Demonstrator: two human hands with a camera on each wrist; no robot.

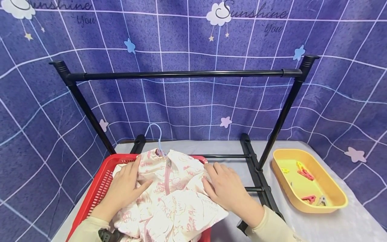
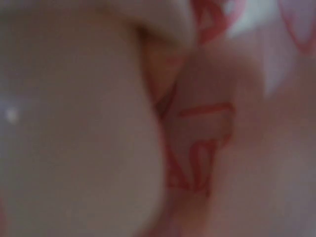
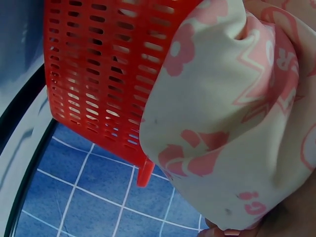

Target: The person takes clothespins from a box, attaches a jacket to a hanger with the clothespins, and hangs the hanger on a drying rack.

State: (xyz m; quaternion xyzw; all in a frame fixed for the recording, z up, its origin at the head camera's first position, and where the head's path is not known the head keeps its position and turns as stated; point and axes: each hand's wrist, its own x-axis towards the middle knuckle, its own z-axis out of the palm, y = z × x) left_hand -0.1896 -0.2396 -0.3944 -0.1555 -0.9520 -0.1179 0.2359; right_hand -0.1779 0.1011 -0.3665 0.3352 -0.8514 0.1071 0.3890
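Note:
A cream jacket (image 1: 181,208) with pink print and a pink zipper (image 1: 167,174) lies bunched over the red basket (image 1: 101,186). Out of its neck sticks the hook of a light blue hanger (image 1: 160,137). My left hand (image 1: 124,188) rests on the jacket's left shoulder, thumb spread toward the zipper. On the opposite shoulder my right hand (image 1: 226,188) lies with fingers extended and thumb apart. Cloth and blur fill the left wrist view. In the right wrist view, a fold of the jacket (image 3: 212,113) hangs over the basket's side (image 3: 103,74).
A black clothes rack (image 1: 187,74) stands behind the basket, its feet on the pale tabletop (image 1: 217,168). To the right is a yellow tray (image 1: 305,154) holding several clothespins (image 1: 306,174). A blue grid-patterned curtain (image 1: 193,111) closes off the back.

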